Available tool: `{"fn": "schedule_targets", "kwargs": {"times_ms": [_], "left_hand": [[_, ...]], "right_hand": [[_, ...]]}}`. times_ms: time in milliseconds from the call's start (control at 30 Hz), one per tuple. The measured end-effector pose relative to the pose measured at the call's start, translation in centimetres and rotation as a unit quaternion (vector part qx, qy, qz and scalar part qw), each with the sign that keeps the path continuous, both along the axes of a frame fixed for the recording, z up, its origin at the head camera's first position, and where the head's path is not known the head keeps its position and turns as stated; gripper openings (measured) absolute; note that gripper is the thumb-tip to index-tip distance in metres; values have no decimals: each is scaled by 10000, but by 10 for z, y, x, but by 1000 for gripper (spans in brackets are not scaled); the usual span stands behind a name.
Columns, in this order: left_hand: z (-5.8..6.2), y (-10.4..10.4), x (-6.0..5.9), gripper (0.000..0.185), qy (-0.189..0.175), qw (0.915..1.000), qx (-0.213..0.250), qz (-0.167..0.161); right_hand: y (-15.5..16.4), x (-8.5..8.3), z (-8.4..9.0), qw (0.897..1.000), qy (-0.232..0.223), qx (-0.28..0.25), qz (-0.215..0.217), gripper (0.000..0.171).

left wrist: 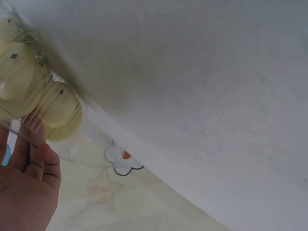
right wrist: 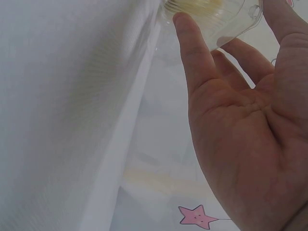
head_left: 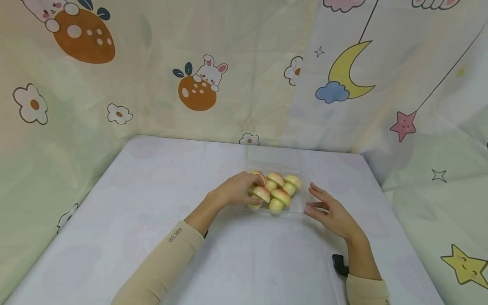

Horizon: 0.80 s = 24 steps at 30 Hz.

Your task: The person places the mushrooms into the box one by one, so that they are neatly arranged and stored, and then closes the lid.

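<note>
A clear plastic box (head_left: 297, 207) with its lid (head_left: 274, 157) raised at the back holds several yellow mushrooms (head_left: 282, 197) with reddish caps. My left hand (head_left: 240, 188) reaches over the box's left side, its fingers and thumb curled around a mushroom (head_left: 261, 194) at the left end; the fingers hide part of it. Through the box's ribbed wall, pale stems (left wrist: 60, 103) show in the left wrist view. To the right of the box, my right hand (head_left: 331, 214) has its fingers spread and loosely bent, fingertips right at the box wall (right wrist: 240, 29); it holds nothing.
A white-covered table (head_left: 114, 220) lies under the box. Patterned cloth (head_left: 152, 84) rises behind and along both sides of the table. A black strap piece (head_left: 339, 266) sits at my right wrist.
</note>
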<state>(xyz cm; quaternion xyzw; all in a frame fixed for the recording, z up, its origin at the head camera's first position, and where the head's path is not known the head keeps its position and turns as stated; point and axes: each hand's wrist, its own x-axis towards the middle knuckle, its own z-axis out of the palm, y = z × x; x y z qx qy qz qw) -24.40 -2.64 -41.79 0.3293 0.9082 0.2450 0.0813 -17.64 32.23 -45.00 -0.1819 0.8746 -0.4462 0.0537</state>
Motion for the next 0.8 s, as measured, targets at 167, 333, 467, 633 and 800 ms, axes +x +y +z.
{"fn": "schedule_targets", "kwargs": {"times_ms": [167,333,467,633,800], "left_hand": [[-1,0,0,45,59,10000,-10,-67],[-3,-1,1,46,118,9999,-77,-81],[-4,-1,1,49,116,9998,-102,-96],[-5,-1,1,50,197,9995,-157,-170],[-3,-2,3,49,226,9995,-158,-138]], "right_hand": [[0,-1,-1,10000,16,5,17,80],[0,-2,-1,10000,-3,-21,29,80],[1,-2,-2,10000,-7,-58,49,80],[1,-2,-1,10000,9,-50,57,80],[1,-3,-1,10000,21,-72,55,80]]}}
